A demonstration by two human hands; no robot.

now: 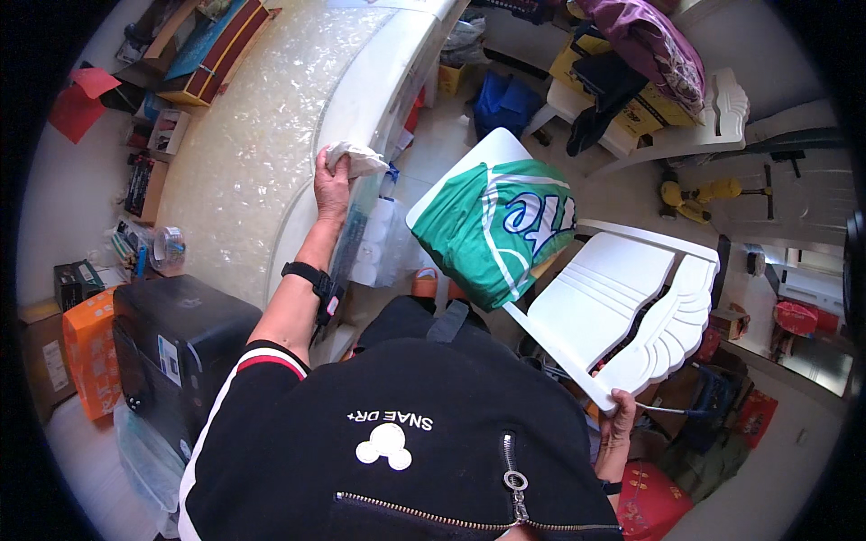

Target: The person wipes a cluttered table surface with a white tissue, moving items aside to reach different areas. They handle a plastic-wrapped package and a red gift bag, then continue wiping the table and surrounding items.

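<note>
A crumpled white cloth or tissue (355, 159) is held in my left hand (333, 186), at the white edge of a long counter with a pearly top (250, 149). My right hand (614, 422) grips the top corner of the backrest of a white plastic chair (595, 291). Over the chair's seat lies a green cloth (467, 230) with white lines and lettering. The fingers of my right hand are partly hidden behind the backrest.
A black printer (183, 338) and an orange bag (93, 351) stand left. Below the counter edge are wrapped white rolls (372, 243). Another white chair (727, 111) bears a yellow box and purple bag (649, 40). A blue bag (504, 105) lies on the floor.
</note>
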